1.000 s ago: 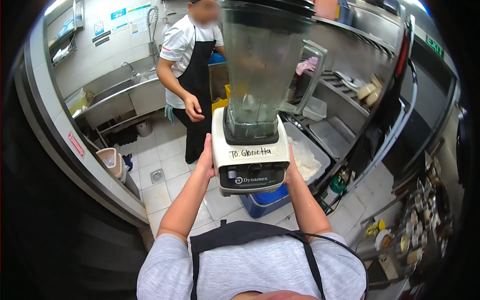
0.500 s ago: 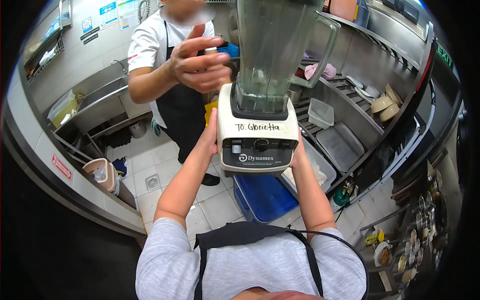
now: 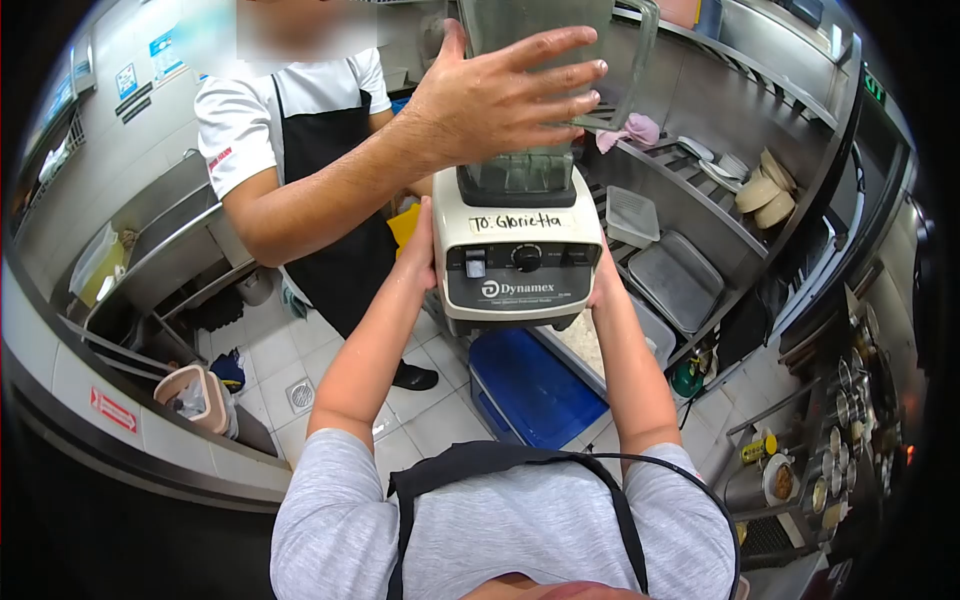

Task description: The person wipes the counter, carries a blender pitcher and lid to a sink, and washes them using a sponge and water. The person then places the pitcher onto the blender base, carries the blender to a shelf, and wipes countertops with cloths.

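Between my two hands I hold up a blender (image 3: 518,270), its cream and black base facing me with a handwritten label above the knob. Its clear jar (image 3: 520,172) stands upright on the base, partly covered by a co-worker's hand (image 3: 510,95). My left hand (image 3: 424,250) is pressed against the left side of the base. On the right side is my right hand (image 3: 599,282), its fingers mostly hidden behind the base. The co-worker's fingers are spread in front of the jar; whether they touch it I cannot tell.
The co-worker in a black apron (image 3: 325,150) stands ahead on the left. A blue lidded bin (image 3: 530,390) is on the tiled floor below the blender. At right, metal shelves hold trays (image 3: 676,285) and bowls (image 3: 768,200). A waste bin (image 3: 195,395) stands at left.
The co-worker's arm has reached farther right across the blender jar, and that person appears closer. The blender stays between my hands, with its front turned slightly more toward me.
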{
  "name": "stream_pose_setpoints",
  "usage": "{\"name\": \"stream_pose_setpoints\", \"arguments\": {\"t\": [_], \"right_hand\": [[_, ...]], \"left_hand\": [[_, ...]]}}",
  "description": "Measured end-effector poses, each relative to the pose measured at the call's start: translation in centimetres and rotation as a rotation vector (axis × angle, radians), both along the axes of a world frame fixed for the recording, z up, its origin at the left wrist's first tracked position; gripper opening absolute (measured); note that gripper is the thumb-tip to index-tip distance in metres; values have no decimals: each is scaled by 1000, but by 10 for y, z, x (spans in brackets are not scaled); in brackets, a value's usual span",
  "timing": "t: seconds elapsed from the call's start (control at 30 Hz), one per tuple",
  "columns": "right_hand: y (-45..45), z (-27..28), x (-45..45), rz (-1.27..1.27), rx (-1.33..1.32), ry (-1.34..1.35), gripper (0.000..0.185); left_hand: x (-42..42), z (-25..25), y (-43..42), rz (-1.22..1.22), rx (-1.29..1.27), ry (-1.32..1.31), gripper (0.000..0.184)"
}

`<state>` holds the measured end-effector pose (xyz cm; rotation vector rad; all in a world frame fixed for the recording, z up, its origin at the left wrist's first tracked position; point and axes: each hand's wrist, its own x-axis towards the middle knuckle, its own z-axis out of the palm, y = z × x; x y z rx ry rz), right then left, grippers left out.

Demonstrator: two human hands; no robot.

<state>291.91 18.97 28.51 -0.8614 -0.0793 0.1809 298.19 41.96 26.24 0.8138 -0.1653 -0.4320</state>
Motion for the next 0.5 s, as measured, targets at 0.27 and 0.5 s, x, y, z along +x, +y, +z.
{"name": "stream_pose_setpoints", "arguments": {"t": [0.27,0.5], "right_hand": [[12,68,20,35,-57,-93,47],[-25,90,104,-157,-208,-180,51]], "left_hand": [[42,41,4,-159,-53,-49,63],[92,77,-6,-29,174,69,67]]}}
